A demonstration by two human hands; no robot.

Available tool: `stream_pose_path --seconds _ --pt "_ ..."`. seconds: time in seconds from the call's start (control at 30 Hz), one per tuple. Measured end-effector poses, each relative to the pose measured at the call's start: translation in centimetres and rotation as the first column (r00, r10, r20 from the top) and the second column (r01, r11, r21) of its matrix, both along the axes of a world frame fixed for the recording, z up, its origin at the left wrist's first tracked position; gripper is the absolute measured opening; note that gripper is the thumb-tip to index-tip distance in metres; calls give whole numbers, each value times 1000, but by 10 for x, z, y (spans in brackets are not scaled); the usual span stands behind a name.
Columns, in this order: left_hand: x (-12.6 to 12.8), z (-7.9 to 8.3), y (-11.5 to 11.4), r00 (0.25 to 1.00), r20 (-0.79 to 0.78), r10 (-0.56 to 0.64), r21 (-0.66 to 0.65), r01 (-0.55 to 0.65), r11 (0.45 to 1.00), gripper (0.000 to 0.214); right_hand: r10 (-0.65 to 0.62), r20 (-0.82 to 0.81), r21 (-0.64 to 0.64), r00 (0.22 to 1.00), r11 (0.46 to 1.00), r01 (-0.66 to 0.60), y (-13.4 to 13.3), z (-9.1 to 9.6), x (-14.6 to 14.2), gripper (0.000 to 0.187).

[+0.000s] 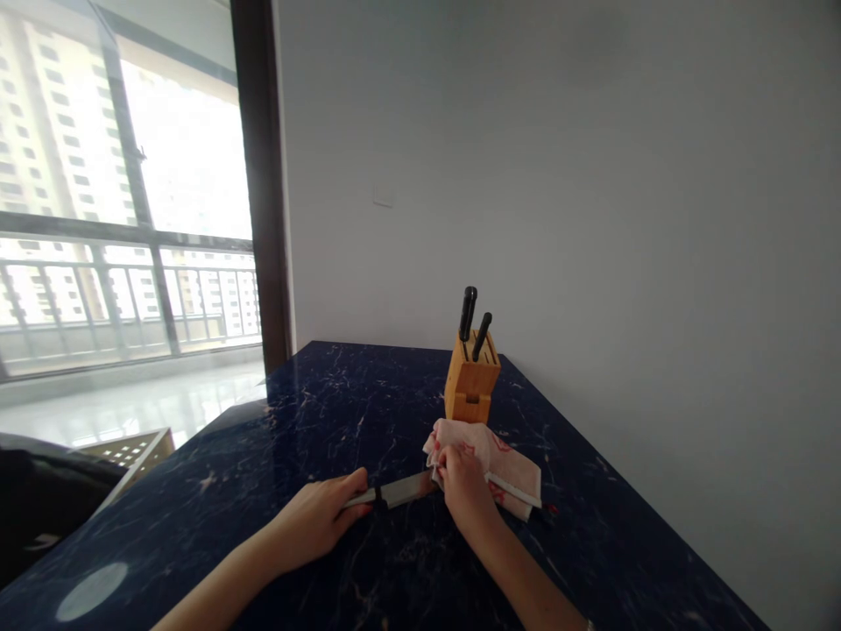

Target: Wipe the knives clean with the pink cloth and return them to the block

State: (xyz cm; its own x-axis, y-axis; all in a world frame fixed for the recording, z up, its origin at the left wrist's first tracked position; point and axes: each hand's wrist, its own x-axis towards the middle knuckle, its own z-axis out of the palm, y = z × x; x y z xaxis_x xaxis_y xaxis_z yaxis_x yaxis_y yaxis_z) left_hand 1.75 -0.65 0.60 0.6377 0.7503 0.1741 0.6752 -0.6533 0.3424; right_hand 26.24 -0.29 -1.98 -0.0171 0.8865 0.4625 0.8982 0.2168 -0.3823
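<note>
My left hand (321, 523) is closed around the handle of a knife (406, 491), whose broad blade points right, above the dark table. With my right hand (462, 480) I pinch a pink cloth (509, 464) with red markings at the tip end of the blade. The cloth hides the end of the blade. Most of the cloth spreads to the right of my hand, with a pale edge across it. Just behind the cloth stands a wooden knife block (471, 386) with two black-handled knives (468, 311) in its slots.
The dark blue marbled table (368, 394) runs back to a grey wall (558, 175). Left of it are a chair (141, 456) with a perforated back and a dark item (45, 499). A large window (131, 175) lies beyond.
</note>
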Motion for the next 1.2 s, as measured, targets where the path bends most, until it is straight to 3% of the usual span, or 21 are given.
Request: stream_pose_path --seconds 0.5,0.93,1.2 --pt "-12 7 7 999 30 38 -132 -34 991 21 -28 48 -32 998 999 29 -2 4 3 19" --pt "-17 11 9 998 37 58 -148 -52 988 23 -16 109 -63 994 998 23 -6 10 1 22" --pt "-14 11 7 998 20 58 -116 -55 992 20 26 65 -56 998 998 -22 -8 11 -1 21"
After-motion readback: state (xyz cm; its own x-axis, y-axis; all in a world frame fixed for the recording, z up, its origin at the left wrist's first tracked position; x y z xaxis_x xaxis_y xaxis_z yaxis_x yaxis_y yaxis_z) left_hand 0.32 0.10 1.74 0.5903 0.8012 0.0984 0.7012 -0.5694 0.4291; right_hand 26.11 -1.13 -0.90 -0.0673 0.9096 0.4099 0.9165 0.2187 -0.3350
